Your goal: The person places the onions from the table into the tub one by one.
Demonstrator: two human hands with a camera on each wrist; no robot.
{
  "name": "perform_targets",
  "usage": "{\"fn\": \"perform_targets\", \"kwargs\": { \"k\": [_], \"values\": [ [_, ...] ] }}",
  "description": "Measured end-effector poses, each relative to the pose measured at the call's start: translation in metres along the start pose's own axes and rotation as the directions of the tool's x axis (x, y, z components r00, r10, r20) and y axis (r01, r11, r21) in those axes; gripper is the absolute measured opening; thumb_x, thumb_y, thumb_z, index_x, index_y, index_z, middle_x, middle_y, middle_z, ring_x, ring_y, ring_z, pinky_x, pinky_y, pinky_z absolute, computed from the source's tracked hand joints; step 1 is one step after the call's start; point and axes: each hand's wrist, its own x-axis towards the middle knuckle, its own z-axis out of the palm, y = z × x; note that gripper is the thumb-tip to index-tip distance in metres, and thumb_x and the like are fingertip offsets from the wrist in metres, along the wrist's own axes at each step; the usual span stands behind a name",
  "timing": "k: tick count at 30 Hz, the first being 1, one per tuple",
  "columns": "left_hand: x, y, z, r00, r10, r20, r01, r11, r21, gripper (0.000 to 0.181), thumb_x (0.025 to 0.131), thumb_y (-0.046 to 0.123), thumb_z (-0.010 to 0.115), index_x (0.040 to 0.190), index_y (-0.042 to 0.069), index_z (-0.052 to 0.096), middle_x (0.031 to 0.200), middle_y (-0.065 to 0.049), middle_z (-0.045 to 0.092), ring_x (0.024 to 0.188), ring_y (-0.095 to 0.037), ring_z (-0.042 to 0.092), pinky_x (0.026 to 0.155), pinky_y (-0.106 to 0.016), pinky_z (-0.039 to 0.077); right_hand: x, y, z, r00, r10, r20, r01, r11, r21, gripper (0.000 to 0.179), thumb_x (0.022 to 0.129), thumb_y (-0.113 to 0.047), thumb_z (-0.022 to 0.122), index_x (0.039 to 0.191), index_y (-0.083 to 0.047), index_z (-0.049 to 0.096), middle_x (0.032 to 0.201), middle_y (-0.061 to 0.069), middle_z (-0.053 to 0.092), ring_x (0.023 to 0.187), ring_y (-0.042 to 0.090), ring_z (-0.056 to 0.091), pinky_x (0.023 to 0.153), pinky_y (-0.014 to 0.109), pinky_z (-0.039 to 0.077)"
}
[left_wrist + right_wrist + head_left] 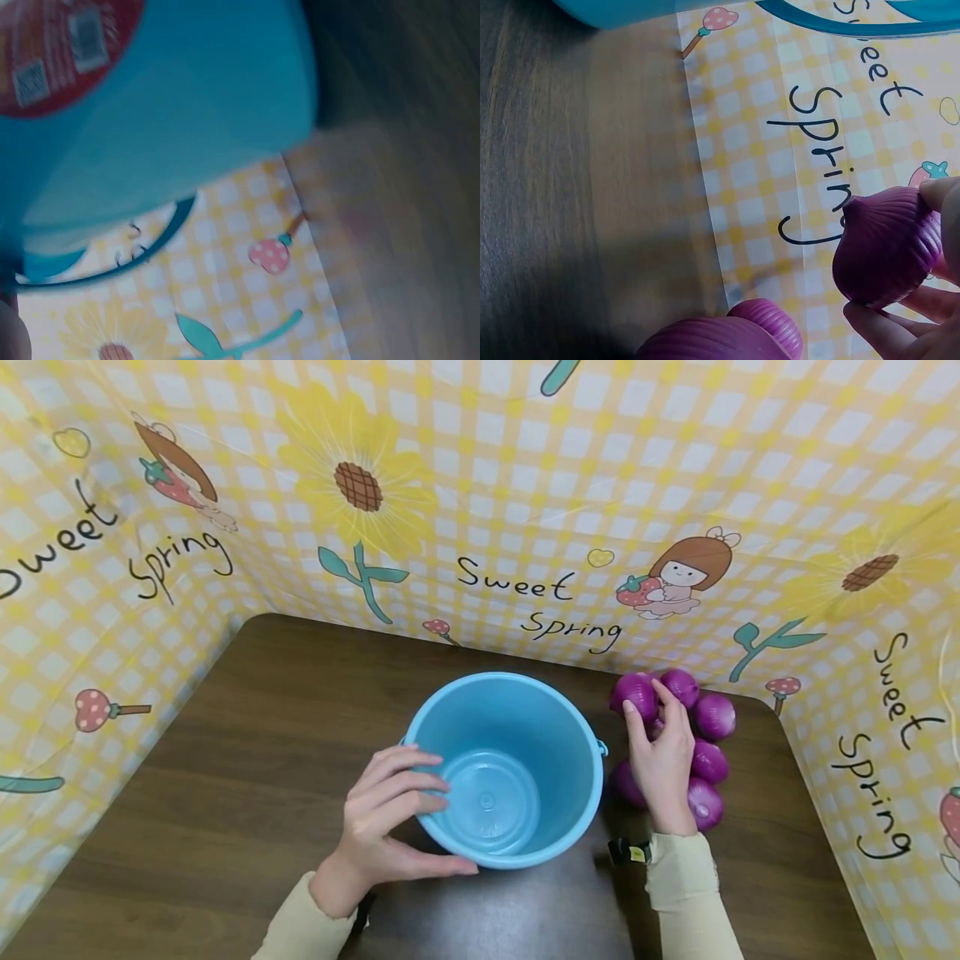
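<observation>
My left hand (386,814) grips the near left rim of a light blue bucket (498,714), fingers inside and thumb along the outside. Nothing lies on the bucket's visible bottom. In the left wrist view the bucket's outer wall (202,97) fills the upper part, with a red label (67,60). To the right of the bucket, my right hand (667,768) pinches a purple onion (632,695) between thumb and fingers. The right wrist view shows this onion (889,247) held apart from the others, its pointed tip facing away from the palm.
Several more purple onions (716,717) lie around and under my right hand, some partly hidden by it. The bucket's handle (174,225) hangs down on its far side. Yellow checked cloth (510,510) walls the brown table (247,760) at the back and sides.
</observation>
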Motion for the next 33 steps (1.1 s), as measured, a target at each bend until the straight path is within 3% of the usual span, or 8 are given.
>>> {"fn": "perform_targets", "kwargs": {
  "k": [3,6,11,19,33],
  "values": [
    [-0.005,-0.006,-0.007,0.999,-0.03,0.021,0.029,0.998,0.053,0.061,0.075,0.062,0.084,0.08,0.002,0.074,0.091,-0.017,0.074,0.092,-0.044,0.067,0.102,-0.052,0.05,0.0,0.0,0.0,1.0,0.003,-0.002,-0.003,1.0,0.0,0.056,0.1,-0.036,0.067,0.148,-0.011,0.052,0.14,0.012,0.055,0.111,0.026,0.058,0.088,0.046,0.056],
    [-0.008,-0.011,-0.012,0.997,-0.047,0.056,0.043,0.996,0.081,0.068,0.077,0.066,0.08,0.09,-0.001,0.077,0.102,-0.023,0.073,0.101,-0.047,0.067,0.108,-0.051,0.047,0.0,0.001,0.0,1.0,0.01,0.002,-0.01,1.0,0.005,0.056,0.1,-0.037,0.067,0.148,-0.011,0.052,0.141,0.012,0.055,0.113,0.027,0.057,0.091,0.048,0.056],
    [-0.008,-0.014,-0.016,0.994,-0.03,0.104,0.02,0.995,0.099,0.076,0.076,0.067,0.08,0.099,-0.005,0.077,0.111,-0.026,0.071,0.107,-0.048,0.066,0.106,-0.052,0.048,0.0,0.001,0.001,1.0,0.017,0.012,-0.017,1.0,0.008,0.056,0.1,-0.037,0.066,0.148,-0.01,0.051,0.143,0.012,0.054,0.114,0.028,0.057,0.092,0.05,0.056],
    [-0.007,-0.015,-0.016,0.98,-0.038,0.193,0.02,0.995,0.095,0.081,0.076,0.069,0.078,0.107,-0.006,0.076,0.114,-0.022,0.071,0.112,-0.044,0.065,0.105,-0.056,0.049,-0.001,0.0,0.0,1.0,0.019,0.011,-0.019,1.0,0.004,0.055,0.1,-0.035,0.067,0.148,-0.012,0.051,0.142,0.012,0.054,0.116,0.028,0.057,0.093,0.05,0.056],
    [-0.009,-0.018,-0.01,0.99,-0.037,0.137,0.022,0.994,0.106,0.068,0.079,0.066,0.077,0.097,0.0,0.078,0.102,-0.018,0.074,0.095,-0.04,0.068,0.098,-0.056,0.053,0.0,-0.003,0.002,1.0,-0.01,-0.002,0.01,1.0,0.018,0.055,0.1,-0.035,0.067,0.147,-0.012,0.053,0.143,0.009,0.054,0.116,0.027,0.058,0.092,0.051,0.057]
  ]
}}
